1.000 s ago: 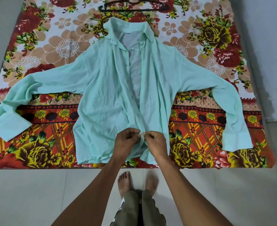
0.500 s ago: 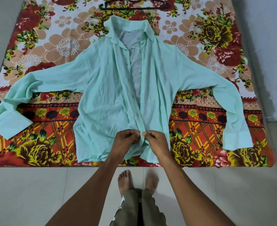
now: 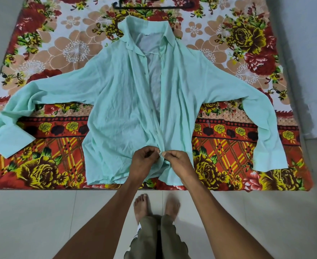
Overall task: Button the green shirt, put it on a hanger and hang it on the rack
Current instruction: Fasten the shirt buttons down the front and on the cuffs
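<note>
**Fastening the lowest button of the green shirt**

The green shirt (image 3: 116, 109) lay face up on a floral bedsheet (image 3: 42, 53) spread over the floor, sleeves stretched out to either side and collar pointing away from us. Its front stood open from the collar downward, so that the pale inner back showed between the two plackets; these converged only near the hem. There our left hand (image 3: 144, 161) pinched the edge of one placket with curled fingers, and our right hand (image 3: 178, 161) pinched the opposite edge in the same way. A small button (image 3: 160, 154) was visible between the two sets of fingertips. Whether it had passed fully through its hole we could not tell at this scale.

We judged the task to be at its first step, buttoning, and at the lowest fastening of the row. The next move appeared to call for seating this button, then shifting both pinches up the plackets to the following pair, keeping the edges aligned so that no hole was skipped. The dark hanger (image 3: 154, 5) lay on the sheet just beyond the collar, untouched. No rack was in view.
</note>
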